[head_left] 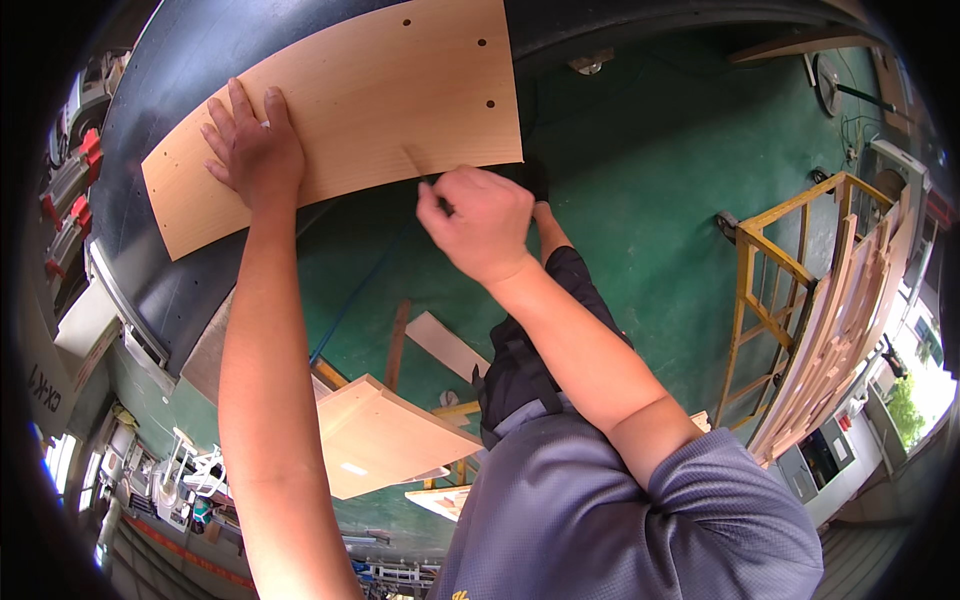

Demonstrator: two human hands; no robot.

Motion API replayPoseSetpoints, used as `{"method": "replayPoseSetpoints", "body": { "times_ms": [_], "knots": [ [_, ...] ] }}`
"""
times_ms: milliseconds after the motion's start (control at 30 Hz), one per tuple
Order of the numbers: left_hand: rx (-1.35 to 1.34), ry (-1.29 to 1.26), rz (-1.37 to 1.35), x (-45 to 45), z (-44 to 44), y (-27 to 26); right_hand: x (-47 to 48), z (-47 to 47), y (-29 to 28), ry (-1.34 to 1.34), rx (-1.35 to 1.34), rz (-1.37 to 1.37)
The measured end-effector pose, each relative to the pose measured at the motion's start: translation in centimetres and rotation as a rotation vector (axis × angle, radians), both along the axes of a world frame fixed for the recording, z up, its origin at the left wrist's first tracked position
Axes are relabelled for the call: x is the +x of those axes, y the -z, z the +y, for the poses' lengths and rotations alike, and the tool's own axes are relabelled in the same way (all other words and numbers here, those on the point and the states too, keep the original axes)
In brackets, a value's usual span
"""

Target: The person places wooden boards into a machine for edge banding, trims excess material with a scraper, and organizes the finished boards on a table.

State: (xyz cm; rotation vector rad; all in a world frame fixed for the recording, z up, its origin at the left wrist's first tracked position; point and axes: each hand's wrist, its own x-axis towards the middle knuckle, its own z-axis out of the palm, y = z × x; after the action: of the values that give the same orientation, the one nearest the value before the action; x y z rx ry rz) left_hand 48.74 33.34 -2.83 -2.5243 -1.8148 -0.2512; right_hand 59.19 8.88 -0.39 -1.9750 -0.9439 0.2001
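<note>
A pale wooden panel (pixel 360 97) lies on a dark, smooth machine table (pixel 202 45), its near edge reaching over the table's rim. Several round dark holes are drilled near its right end, and smaller ones dot the left end. My left hand (pixel 259 150) presses flat on the left half of the panel, fingers spread, gripping nothing. Close to the near edge, my right hand (pixel 480 217) is curled around a thin tool (pixel 415 161) whose tip extends over the panel. Motion blur and my fingers hide what kind of tool it is.
Below left, more wooden boards (pixel 390 435) are stacked above the green floor (pixel 630 180). A yellow metal cart (pixel 750 300) on casters stands to the right beside many wood strips (pixel 840 337). Red-and-grey clamps (pixel 71 180) line the table's left side. A blue hose (pixel 360 289) crosses the floor.
</note>
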Motion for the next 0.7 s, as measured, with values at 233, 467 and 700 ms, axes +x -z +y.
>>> {"method": "replayPoseSetpoints", "body": {
  "times_ms": [233,467,700],
  "knots": [
    [-0.008,-0.009,-0.011,-0.2,-0.2,0.1,6.0,-6.6,0.3,0.263,-0.122,-0.054],
    [-0.035,0.003,-0.008,0.4,-0.1,-0.7,3.0,-3.4,0.0,0.040,-0.001,-0.113],
    [0.108,0.103,-0.041,-1.8,0.1,0.4,10.5,-14.4,0.6,0.399,-0.196,0.408]
  ]
}}
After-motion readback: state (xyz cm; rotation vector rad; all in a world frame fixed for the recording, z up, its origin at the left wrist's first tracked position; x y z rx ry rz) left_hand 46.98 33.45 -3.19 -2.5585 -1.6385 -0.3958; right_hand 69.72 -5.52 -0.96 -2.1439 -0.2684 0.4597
